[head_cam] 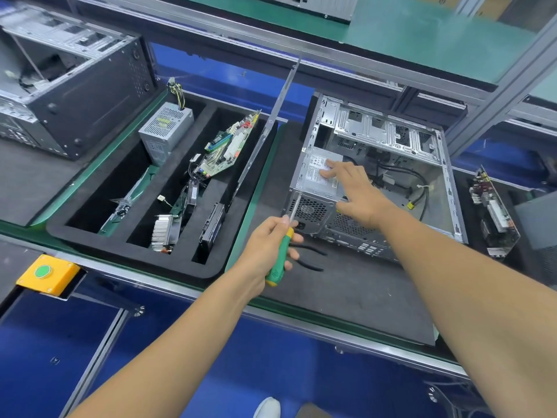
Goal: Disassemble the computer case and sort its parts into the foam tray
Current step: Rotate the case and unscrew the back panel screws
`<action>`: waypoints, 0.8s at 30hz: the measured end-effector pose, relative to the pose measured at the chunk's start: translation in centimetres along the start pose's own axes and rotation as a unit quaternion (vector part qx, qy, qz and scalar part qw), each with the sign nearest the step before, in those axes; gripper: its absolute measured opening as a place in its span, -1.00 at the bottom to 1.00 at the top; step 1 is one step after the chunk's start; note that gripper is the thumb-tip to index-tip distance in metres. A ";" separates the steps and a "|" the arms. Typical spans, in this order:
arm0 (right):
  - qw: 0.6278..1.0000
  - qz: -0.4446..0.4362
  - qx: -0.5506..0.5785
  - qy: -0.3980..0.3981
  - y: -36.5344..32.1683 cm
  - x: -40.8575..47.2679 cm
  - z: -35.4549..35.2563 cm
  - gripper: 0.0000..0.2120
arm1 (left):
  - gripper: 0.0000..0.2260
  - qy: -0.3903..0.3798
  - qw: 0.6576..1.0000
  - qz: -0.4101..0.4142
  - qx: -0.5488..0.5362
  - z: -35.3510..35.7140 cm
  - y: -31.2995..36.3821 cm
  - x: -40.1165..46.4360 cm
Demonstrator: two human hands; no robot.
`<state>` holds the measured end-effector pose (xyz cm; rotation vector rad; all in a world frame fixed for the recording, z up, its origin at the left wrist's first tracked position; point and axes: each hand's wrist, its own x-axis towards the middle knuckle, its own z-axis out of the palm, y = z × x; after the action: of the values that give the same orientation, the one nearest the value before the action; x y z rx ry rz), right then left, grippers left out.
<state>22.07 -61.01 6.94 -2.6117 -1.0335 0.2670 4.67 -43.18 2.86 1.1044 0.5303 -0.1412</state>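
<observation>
An open computer case point(391, 140) lies on its side at the right of the bench, black cables loose inside. Its power supply point(316, 179) sits in the near left corner. My right hand point(355, 191) rests flat on the power supply's labelled top, fingers straight. My left hand point(268, 245) grips a green and yellow screwdriver point(280, 254), its shaft tip at the case's rear left corner. The black foam tray point(90, 236) to the left holds another power supply point(165, 131), a motherboard point(229, 149), a heatsink point(162, 232), a drive point(212, 227) and a tilted side panel point(265, 131).
Black-handled pliers point(313, 260) lie on the dark mat just in front of the case. A second case point(72, 95) stands at the far left. Another tray with a circuit board point(494, 212) is at the right. A yellow box with a green button point(45, 273) sits at the bench's near edge.
</observation>
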 end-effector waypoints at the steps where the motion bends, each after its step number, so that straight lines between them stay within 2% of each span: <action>1: 1.000 0.001 0.001 0.001 0.0 0.0 0.0 -0.33 | -0.63 0.015 1.000 -0.006 0.007 0.2 0.2 0.1; 3: 1.000 0.000 0.000 0.003 0.1 -0.1 0.1 -0.33 | -0.55 0.043 0.998 -0.019 0.029 0.4 0.1 0.4; 8: 1.000 -0.008 0.004 0.001 0.2 0.0 0.1 -0.34 | -0.63 0.052 0.999 0.003 0.007 0.1 -0.5 1.0; 14: 1.000 -0.008 0.004 0.005 0.3 0.0 0.2 -0.34 | -0.59 -0.029 0.999 -0.029 0.015 0.1 0.3 0.0; 16: 1.000 -0.007 0.002 0.005 0.4 0.1 0.2 -0.34 | -0.62 -0.035 0.999 -0.030 0.008 0.4 0.8 -0.1; 18: 1.000 -0.006 0.001 0.005 0.4 0.2 0.2 -0.33 | -0.64 -0.007 1.000 -0.027 0.000 0.8 1.2 0.0; 20: 1.000 -0.006 0.002 0.007 0.4 0.2 0.2 -0.33 | -0.58 0.037 0.999 -0.014 0.035 0.9 1.0 0.3; 22: 1.000 -0.006 0.000 0.009 0.4 0.2 0.2 -0.32 | -0.56 0.046 0.997 -0.009 0.060 0.7 0.7 0.5; 24: 1.000 -0.008 -0.001 0.009 0.5 0.2 0.3 -0.32 | -0.63 0.039 0.998 -0.011 0.039 0.3 0.5 0.7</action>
<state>22.45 -61.11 6.53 -2.6020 -1.0471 0.2376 5.52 -43.14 3.04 1.1835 0.6112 -0.1397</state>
